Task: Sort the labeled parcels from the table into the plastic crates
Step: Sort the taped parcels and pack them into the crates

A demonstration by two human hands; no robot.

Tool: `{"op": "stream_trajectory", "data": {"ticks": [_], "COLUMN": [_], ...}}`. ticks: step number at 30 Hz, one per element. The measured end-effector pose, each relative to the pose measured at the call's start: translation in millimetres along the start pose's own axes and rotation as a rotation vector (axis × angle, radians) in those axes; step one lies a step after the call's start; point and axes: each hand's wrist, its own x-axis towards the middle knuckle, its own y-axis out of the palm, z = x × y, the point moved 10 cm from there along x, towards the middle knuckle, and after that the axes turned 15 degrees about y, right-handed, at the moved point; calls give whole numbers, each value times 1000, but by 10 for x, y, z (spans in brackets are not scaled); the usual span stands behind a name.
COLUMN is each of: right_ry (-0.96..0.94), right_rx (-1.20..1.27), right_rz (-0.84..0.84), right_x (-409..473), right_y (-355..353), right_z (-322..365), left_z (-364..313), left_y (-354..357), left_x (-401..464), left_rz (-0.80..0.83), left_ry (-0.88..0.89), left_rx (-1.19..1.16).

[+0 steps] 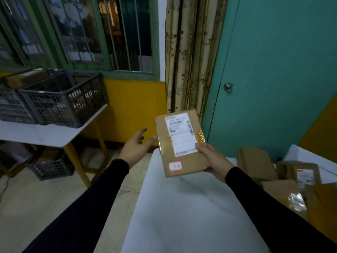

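Head view. You were mid-sort, by my reading: one parcel (pixel 180 143) was up off the white table (pixel 182 207) and turned label-up toward you, so the step in hand looked like reading it before choosing a crate.

Your right hand (pixel 212 161) held the parcel at its near right corner, thumb curled over the top beside the white shipping label (pixel 179 133), the other fingers hidden beneath. A small red-bordered sticker (pixel 175 165) sat near the parcel's near edge; its writing was too small to read.

Your left hand (pixel 135 145) was open, fingers relaxed and spread, just beside the parcel's left edge. Whether a fingertip touched the cardboard, I could not tell.

The dark crates (pixel 62 99) stood on a second table (pixel 45 133) well apart, off to your left, across a gap of floor. Another crate (pixel 51 169) sat on the floor under it.

Next move, as I judged it: settle the label's destination, then carry the parcel left across the gap.

Unsorted parcels (pixel 284 176) remained piled at the white table's right.
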Motion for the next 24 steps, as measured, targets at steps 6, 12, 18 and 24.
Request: {"op": "stream_trajectory", "data": {"ticks": [6, 12, 18, 24], "right_ry": [-121, -252, -269, -269], "right_rx": [141, 12, -4, -44], "right_rz": [59, 18, 12, 3], "right_x": [-63, -138, -196, -273], "right_y": [232, 208, 200, 196], "right_z": [131, 231, 266, 344], "left_z": [-315, -318, -320, -366], "left_y": [424, 364, 382, 390], "left_x": [-53, 12, 36, 40], "left_rz": [13, -43, -30, -15], "left_ry": [67, 114, 130, 158], "left_rx": [-535, -592, -558, -491]}}
